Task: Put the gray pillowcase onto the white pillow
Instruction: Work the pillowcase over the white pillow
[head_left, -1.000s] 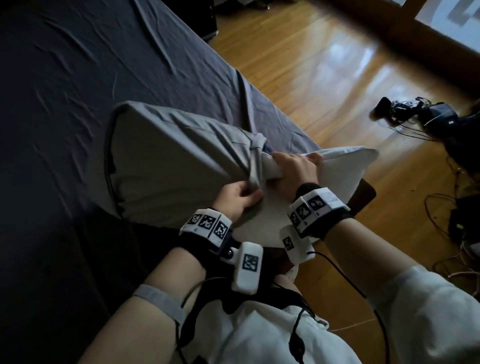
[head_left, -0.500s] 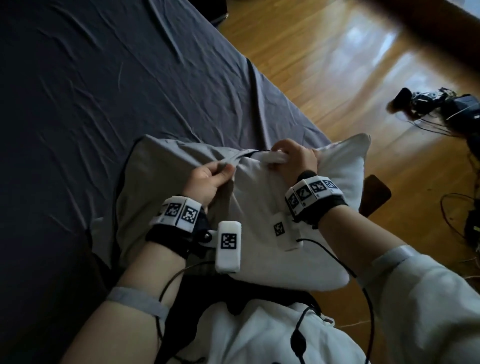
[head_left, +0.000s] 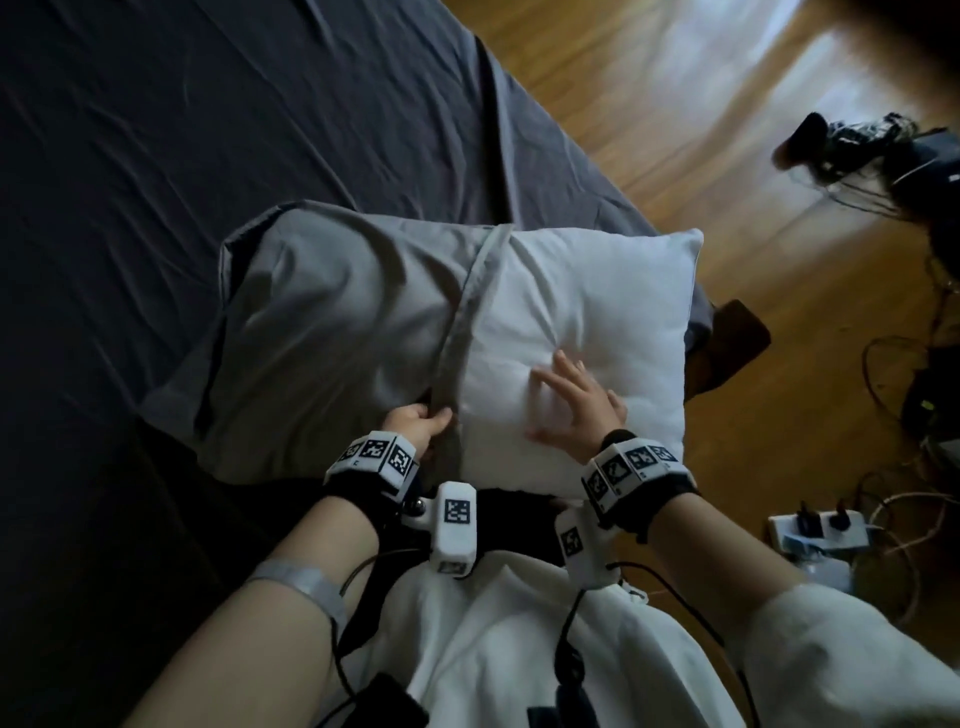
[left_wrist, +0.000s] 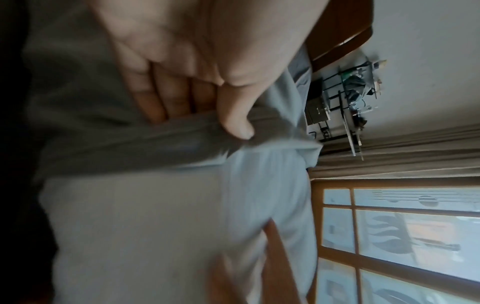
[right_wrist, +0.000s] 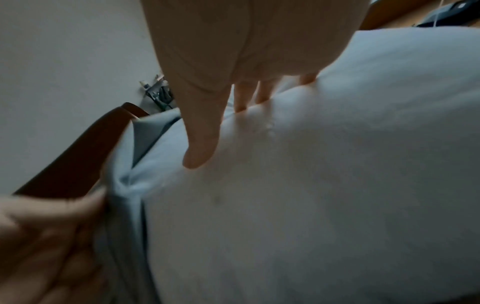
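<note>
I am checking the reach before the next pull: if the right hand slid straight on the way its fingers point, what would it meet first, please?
The right hand already rests, fingers spread, on the white pillow. Sliding onward, it would likely cross only bare pillow toward the far edge; the gray pillowcase hem lies off to its left.

The person wears a loose white top (head_left: 519, 654) with wide sleeves. Each wrist carries a black strap (head_left: 358, 493) ringed with white blocks of black square codes (a small white camera box (head_left: 454, 527) hangs alongside), trailing thin black cables (head_left: 566, 623).
</note>
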